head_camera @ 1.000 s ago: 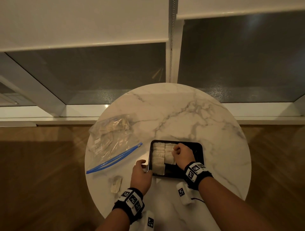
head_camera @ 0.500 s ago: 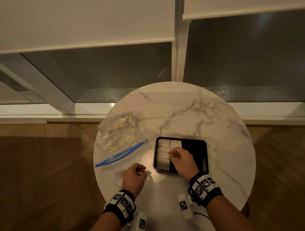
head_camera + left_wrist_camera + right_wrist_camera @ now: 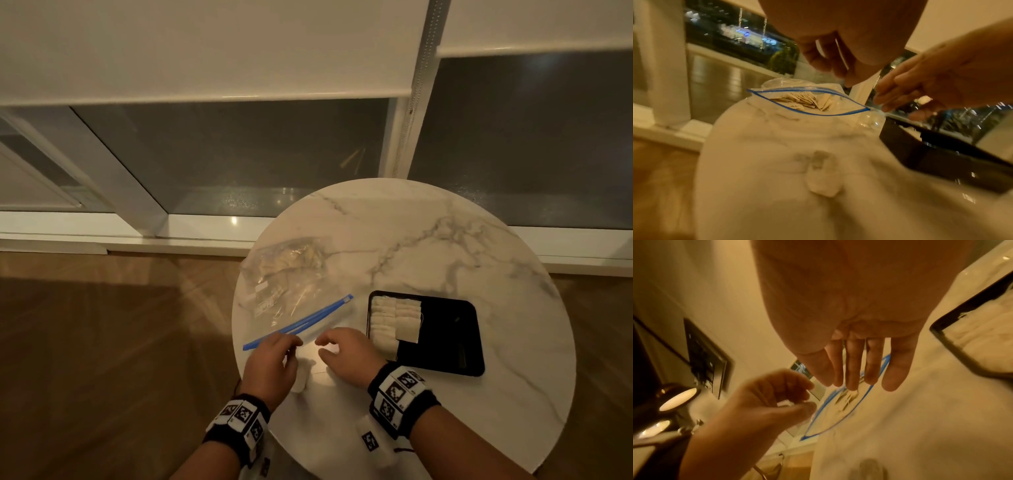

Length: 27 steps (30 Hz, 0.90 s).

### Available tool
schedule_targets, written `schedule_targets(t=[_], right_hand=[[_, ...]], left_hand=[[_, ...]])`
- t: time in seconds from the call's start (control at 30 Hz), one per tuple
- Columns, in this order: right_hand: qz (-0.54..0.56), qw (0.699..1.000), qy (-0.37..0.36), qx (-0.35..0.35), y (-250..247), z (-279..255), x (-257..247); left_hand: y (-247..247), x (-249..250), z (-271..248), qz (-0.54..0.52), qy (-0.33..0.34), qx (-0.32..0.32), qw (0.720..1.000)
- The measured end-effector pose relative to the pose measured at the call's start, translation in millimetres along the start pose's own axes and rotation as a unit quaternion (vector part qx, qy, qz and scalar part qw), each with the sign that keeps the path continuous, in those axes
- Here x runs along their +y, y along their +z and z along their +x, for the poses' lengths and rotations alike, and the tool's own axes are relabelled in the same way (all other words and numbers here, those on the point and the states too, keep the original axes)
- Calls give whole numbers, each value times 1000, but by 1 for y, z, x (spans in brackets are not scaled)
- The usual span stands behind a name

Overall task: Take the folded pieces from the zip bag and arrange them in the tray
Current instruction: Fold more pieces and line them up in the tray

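A clear zip bag (image 3: 286,286) with a blue zip strip (image 3: 301,322) lies on the left of the round marble table (image 3: 428,246). Its mouth (image 3: 807,101) gapes open and shows several folded pieces (image 3: 803,99) inside. A black tray (image 3: 445,346) to its right holds rows of white folded pieces (image 3: 394,322) in its left part. My left hand (image 3: 274,359), fingers loosely curled, hovers at the bag's mouth and holds nothing that I can see. My right hand (image 3: 342,353), fingers straight (image 3: 855,369), reaches toward the mouth. One loose folded piece (image 3: 822,183) lies on the table below my hands.
The table stands against a low window sill (image 3: 102,240) under roller blinds, with wooden floor (image 3: 102,342) on its left. The bag's left edge is close to the table's rim. The tray's right half (image 3: 452,329) is bare black. A lamp (image 3: 678,399) shows in the right wrist view.
My right hand has left the tray and moved left to the bag's mouth, its fingers now straight. My left hand has moved from the table toward the zip strip. The view shifted left.
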State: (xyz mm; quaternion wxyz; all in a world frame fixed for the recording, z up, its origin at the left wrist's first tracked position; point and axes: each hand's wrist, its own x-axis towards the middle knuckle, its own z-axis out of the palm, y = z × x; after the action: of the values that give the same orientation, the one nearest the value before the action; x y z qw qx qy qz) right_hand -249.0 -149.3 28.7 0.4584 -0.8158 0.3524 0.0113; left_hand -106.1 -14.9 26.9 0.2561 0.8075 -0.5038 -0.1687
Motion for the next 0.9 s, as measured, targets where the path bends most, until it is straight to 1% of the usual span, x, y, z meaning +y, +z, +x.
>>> schedule_targets(t=[0.07,0.13,0.23,0.37,0.47,0.53,0.67,0.77,0.83,0.9], right_hand=[[-10,1000,14,-14,13,11,-9],[1,999,33,-13,23,20,-14],[-38,999,28,1,41,32,-17],[-92,995,31,9,58,40,-14],[-133,991,18,11,69,45,-17],[-168,986,5,19,71,47,-22],[-266,963,-18,32,68,50,-37],[-308,948,-53,57,65,56,-50],[-336,940,-47,41,60,63,-60],[-354,935,-25,4,55,68,-72]], left_hand=[[-6,-18,2,52,80,-11,995],[-11,-29,8,96,111,-21,989],[-20,-45,19,146,102,-50,983],[-20,-58,30,205,89,-123,967],[-20,-71,36,214,75,-157,961],[-21,-73,38,198,73,-157,965],[-29,-71,44,174,87,-126,973],[-40,-68,51,169,77,-104,977],[-46,-68,57,158,63,-80,982],[-54,-66,62,160,58,-64,983]])
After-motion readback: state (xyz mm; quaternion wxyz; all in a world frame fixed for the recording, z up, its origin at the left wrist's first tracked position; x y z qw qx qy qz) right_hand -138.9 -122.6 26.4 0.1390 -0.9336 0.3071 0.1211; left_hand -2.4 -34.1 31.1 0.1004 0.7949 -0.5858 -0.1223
